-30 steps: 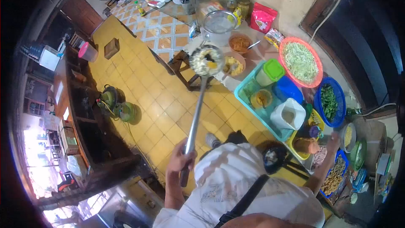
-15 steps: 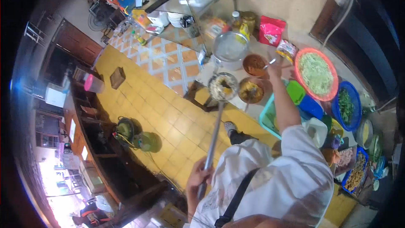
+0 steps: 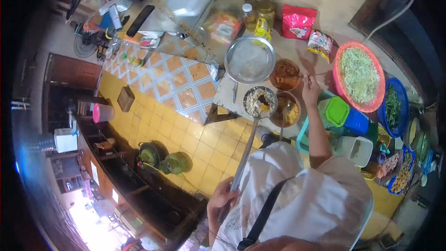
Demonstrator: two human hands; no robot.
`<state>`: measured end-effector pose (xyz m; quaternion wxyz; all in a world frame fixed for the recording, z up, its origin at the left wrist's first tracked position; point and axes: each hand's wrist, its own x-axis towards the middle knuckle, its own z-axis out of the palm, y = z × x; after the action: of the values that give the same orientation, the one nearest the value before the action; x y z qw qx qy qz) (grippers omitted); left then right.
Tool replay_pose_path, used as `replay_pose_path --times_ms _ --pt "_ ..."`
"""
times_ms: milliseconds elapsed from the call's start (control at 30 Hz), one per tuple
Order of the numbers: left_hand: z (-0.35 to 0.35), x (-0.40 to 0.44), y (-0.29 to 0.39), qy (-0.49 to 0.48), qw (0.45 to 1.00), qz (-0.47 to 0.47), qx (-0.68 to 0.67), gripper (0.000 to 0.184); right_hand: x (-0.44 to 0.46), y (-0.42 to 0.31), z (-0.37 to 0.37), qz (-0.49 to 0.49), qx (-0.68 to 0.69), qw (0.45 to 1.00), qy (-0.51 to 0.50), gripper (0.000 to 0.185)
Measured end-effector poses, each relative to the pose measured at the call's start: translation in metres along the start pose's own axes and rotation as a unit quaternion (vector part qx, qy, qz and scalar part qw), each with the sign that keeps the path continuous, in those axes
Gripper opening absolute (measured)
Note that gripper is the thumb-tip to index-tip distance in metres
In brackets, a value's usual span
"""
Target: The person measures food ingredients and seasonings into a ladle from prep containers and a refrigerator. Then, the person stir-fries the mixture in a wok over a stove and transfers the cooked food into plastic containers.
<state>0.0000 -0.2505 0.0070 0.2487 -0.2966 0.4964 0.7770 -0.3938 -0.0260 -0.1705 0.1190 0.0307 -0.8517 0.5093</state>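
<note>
My left hand (image 3: 224, 199) is closed around the handle of a long-handled ladle (image 3: 250, 145). The ladle's round bowl holds pale chopped food (image 3: 258, 103) with a dark brown patch on its right part. My right hand (image 3: 310, 89) grips a spoon (image 3: 298, 77), its thin handle reaching into a bowl of red-brown sauce (image 3: 285, 75); the spoon's tip is hidden in the sauce. Just below stands a second bowl (image 3: 297, 120) with yellow-brown food and a utensil leaning in it. A round metal strainer or lidded pot (image 3: 249, 59) sits left of the sauce bowl.
On the right stand a coral basin of shredded cabbage (image 3: 359, 75) and a blue basket of greens (image 3: 393, 109). A green-lidded container (image 3: 337, 110) is by my right forearm. Red packet (image 3: 298, 22) and jars (image 3: 265, 13) line the back. Green gas cylinders (image 3: 175, 162) stand on the floor.
My right hand has lowered the spoon into the red-brown sauce bowl. A darker patch shows in the ladle's food. The view has shifted; my left hand keeps its grip.
</note>
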Motion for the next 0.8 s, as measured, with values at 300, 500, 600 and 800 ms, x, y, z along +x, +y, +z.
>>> replay_pose_path --times_ms 300,500,600,800 --pt "-0.008 0.019 0.039 -0.014 0.999 -0.021 0.046 0.028 -0.013 0.035 0.013 0.105 0.117 0.985 0.076 0.028" --pt "-0.008 0.021 0.044 0.007 0.999 -0.033 0.003 0.026 -0.016 0.037 0.010 0.195 0.306 0.920 0.150 0.027" --pt "-0.010 0.022 0.047 -0.013 0.999 -0.021 0.038 0.027 -0.017 0.037 0.003 0.215 0.339 0.905 0.142 0.025" --pt "-0.011 0.026 0.050 -0.027 0.998 -0.018 0.061 0.028 -0.021 -0.010 -0.018 0.196 0.330 0.912 0.145 0.024"
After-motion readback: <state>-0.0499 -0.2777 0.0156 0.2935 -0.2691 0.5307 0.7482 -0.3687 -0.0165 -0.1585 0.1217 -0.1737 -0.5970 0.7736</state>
